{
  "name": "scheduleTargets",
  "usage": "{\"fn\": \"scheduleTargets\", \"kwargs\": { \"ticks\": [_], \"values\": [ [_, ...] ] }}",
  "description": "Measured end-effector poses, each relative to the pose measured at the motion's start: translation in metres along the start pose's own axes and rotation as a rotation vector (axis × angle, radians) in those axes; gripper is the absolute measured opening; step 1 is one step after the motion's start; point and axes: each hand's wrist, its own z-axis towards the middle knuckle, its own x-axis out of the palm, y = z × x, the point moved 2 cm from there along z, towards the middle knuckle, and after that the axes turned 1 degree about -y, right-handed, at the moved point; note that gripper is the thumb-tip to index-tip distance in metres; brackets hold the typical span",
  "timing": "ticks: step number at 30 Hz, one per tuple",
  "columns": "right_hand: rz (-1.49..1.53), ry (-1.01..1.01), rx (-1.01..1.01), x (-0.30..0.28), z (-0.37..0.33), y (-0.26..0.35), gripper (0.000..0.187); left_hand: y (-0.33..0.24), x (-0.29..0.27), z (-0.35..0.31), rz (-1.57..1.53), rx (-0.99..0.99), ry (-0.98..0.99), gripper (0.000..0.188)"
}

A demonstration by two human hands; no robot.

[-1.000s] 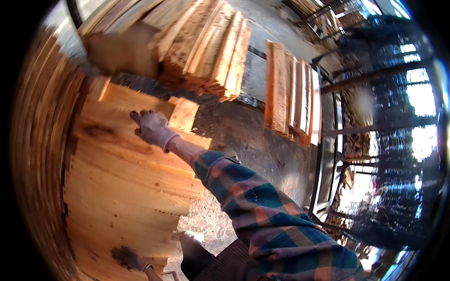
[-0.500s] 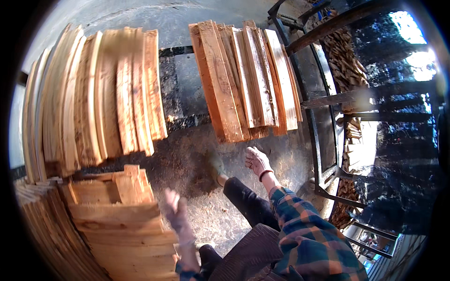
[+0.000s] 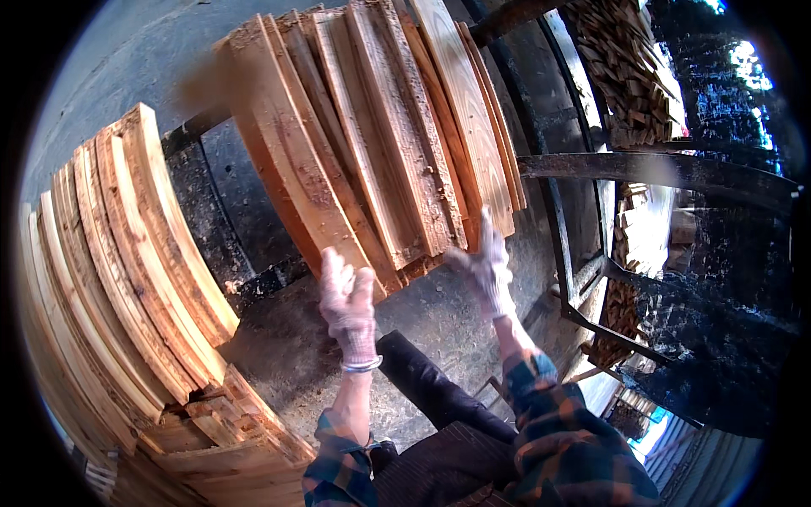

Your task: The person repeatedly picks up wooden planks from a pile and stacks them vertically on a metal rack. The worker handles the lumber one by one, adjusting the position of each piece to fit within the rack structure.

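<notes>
A stack of rough wooden boards [image 3: 380, 144] lies ahead of me, its lengths running away from me. My left hand [image 3: 348, 308], in a pale knit glove with a band at the wrist, is at the near end of the leftmost board. Its fingers are apart and hold nothing. My right hand [image 3: 487, 275], gloved too, is raised at the near ends of the right-hand boards, thumb and fingers spread. Whether either hand touches the wood I cannot tell.
A second board stack [image 3: 127, 262] stands at the left, with shorter wooden pieces [image 3: 220, 422] near its lower end. The stack ahead rests by a dark metal frame [image 3: 553, 228]. Split wood is piled [image 3: 621, 76] beyond it at the right.
Both hands have moved forward to the near end of the stack ahead, the left one also rightward. The view has shifted, bringing this stack closer.
</notes>
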Motion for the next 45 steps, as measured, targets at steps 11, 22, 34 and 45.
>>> {"fn": "scheduleTargets", "kwargs": {
  "ticks": [11, 22, 34, 45],
  "values": [
    [0.525, 0.271, 0.423, 0.034, 0.096, -0.019, 0.097, 0.005, 0.087, 0.051, -0.015, -0.360, -0.103, 0.087],
    [0.262, 0.240, 0.096, 0.025, 0.085, -0.015, 0.029, 0.004, 0.131, 0.058, 0.615, -0.164, 0.161, 0.048],
    [0.902, 0.512, 0.310, -0.010, -0.052, 0.043, 0.035, 0.031, -0.063, -0.102, -0.217, -0.575, 0.547, 0.050],
    [1.111, 0.617, 0.649, -0.040, -0.258, 0.003, 0.055, -0.018, -0.115, -0.214, -0.130, -0.302, 0.583, 0.099]
  ]
}}
